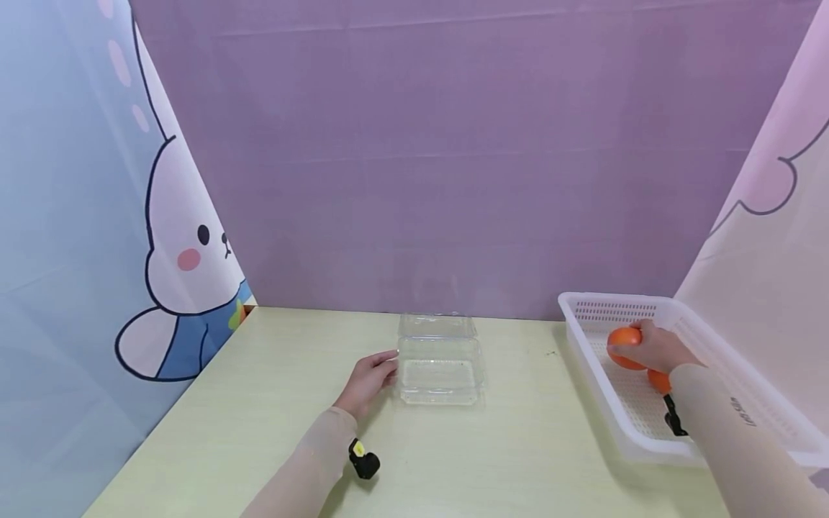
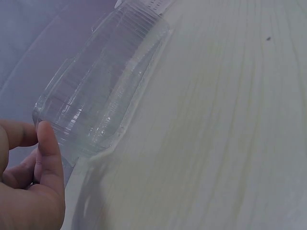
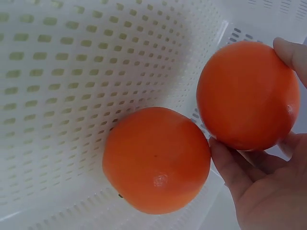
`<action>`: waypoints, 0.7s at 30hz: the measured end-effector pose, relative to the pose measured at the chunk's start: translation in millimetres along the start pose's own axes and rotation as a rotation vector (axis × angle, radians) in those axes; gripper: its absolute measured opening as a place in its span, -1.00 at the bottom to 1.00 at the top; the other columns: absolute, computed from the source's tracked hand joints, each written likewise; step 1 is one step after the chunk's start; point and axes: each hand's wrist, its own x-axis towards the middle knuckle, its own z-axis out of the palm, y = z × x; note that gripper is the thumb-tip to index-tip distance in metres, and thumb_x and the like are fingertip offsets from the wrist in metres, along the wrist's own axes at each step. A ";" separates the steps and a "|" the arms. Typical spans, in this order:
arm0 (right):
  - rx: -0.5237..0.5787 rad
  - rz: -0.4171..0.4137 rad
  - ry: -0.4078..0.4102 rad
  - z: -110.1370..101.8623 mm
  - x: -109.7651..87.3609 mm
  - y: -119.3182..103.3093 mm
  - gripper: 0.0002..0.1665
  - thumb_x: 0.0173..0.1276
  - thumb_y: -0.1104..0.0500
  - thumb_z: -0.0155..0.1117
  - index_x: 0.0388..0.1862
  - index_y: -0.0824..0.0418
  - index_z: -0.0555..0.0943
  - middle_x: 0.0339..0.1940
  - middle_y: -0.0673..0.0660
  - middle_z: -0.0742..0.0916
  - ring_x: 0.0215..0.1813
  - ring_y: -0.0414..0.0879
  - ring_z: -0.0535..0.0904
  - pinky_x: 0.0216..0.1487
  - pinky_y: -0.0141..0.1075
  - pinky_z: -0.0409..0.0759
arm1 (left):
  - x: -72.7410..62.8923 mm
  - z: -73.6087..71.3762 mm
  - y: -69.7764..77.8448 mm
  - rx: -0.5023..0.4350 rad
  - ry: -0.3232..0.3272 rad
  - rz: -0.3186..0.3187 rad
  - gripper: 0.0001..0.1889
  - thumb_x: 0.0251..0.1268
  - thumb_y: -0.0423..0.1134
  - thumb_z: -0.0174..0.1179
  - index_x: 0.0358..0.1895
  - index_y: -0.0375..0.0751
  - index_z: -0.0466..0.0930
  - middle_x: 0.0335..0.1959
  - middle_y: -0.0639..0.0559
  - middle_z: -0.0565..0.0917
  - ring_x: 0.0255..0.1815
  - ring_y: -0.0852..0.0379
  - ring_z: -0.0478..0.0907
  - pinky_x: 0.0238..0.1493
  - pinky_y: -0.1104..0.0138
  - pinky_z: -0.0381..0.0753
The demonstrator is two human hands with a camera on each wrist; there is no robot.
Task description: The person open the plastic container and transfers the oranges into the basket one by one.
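Note:
A clear plastic clamshell box (image 1: 442,396) stands on the table with its lid raised at the back. My left hand (image 1: 369,381) is at the box's left side; in the left wrist view, thumb and fingertips pinch the edge of the clear box (image 2: 96,91). Over at the right, my right hand (image 1: 660,349) grips an orange (image 1: 624,352) inside a white basket (image 1: 597,392). In the right wrist view, fingers and thumb curl round the held orange (image 3: 247,96). A second orange (image 3: 156,160) lies beside it on the basket's perforated floor, partly hidden by the right arm in the head view.
The pale wooden table (image 1: 518,446) extends between the box and the basket. A purple cloth (image 1: 414,180) hangs behind the table, with a printed blue cloth (image 1: 65,288) on the left and a pale one (image 1: 777,288) on the right, beside the basket.

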 end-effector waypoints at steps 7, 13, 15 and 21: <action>-0.001 0.013 -0.027 0.5 -1.2 -3.1 0.11 0.27 -0.29 0.34 0.28 0.60 0.17 0.02 0.58 0.51 -0.11 0.33 0.49 -0.15 0.07 0.56 | -3.7 -2.8 3.1 0.003 -0.010 -0.003 -0.60 0.50 -0.34 0.11 0.30 -0.45 0.48 -0.01 -0.27 0.58 -0.12 0.09 0.55 0.00 0.26 0.64; 0.048 0.037 -0.061 3.8 -3.3 -6.2 0.02 0.23 -0.18 0.40 0.31 0.51 0.20 0.01 0.51 0.52 -0.09 0.30 0.47 -0.27 -0.02 0.61 | -3.4 -1.7 3.3 0.000 -0.007 -0.007 -0.61 0.50 -0.35 0.11 0.29 -0.46 0.48 -0.03 -0.27 0.59 -0.18 0.15 0.53 -0.04 0.29 0.64; 0.047 0.041 -0.068 5.3 -3.9 -5.8 0.00 0.21 -0.14 0.42 0.31 0.50 0.20 0.01 0.51 0.51 -0.09 0.30 0.46 -0.33 -0.04 0.62 | -3.7 -1.2 3.7 -0.002 -0.004 -0.007 -0.61 0.50 -0.36 0.10 0.29 -0.47 0.48 -0.03 -0.27 0.58 -0.19 0.16 0.53 -0.05 0.30 0.64; -0.006 0.024 -0.084 8.1 -1.7 0.6 0.02 0.17 -0.19 0.46 0.28 0.48 0.24 -0.06 0.45 0.55 -0.15 0.23 0.47 -0.28 -0.10 0.51 | -2.9 0.1 3.8 -0.003 0.007 -0.017 -0.62 0.50 -0.36 0.11 0.29 -0.45 0.50 -0.04 -0.26 0.59 -0.20 0.16 0.52 -0.06 0.31 0.63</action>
